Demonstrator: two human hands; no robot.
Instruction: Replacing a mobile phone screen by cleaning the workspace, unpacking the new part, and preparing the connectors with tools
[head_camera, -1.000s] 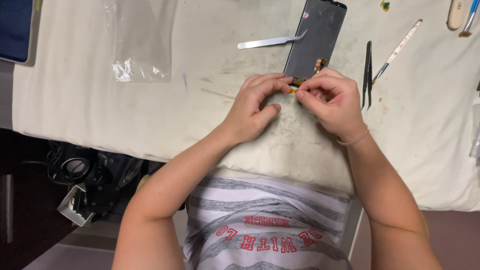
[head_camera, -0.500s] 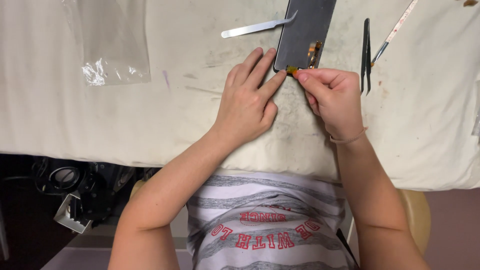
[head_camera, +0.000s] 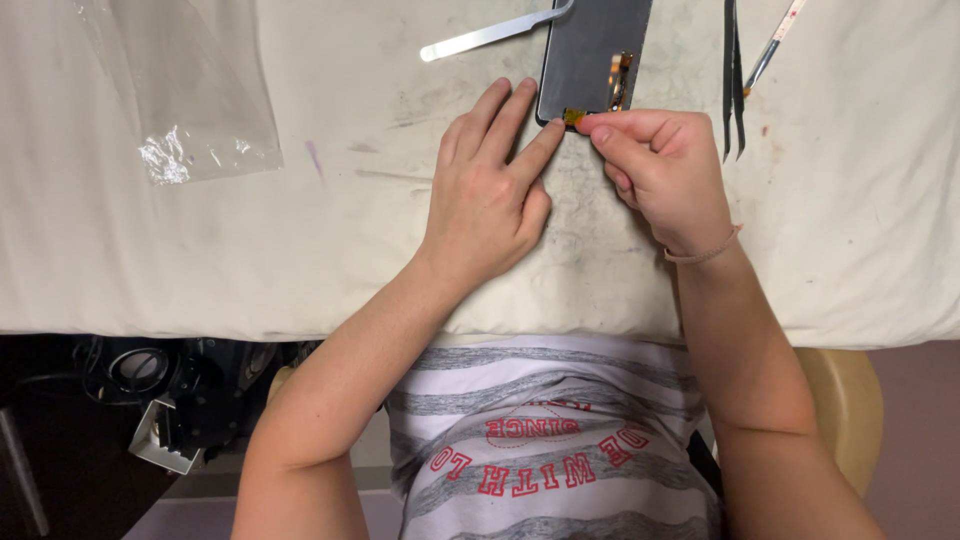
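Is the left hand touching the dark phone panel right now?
Touching. The head view shows the left hand flat on the cloth, its index fingertip pressed against the bottom edge of the dark phone panel, no gap visible.

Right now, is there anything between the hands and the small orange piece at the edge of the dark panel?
Nothing visible. The right hand pinches the orange piece directly, and the left hand has fingertips on the panel beside it.

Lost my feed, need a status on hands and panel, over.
Left hand flat, fingertips steadying dark panel. Right hand pinching small orange tab at panel's near edge. Metal pry tool and tweezers alongside, not obstructing.
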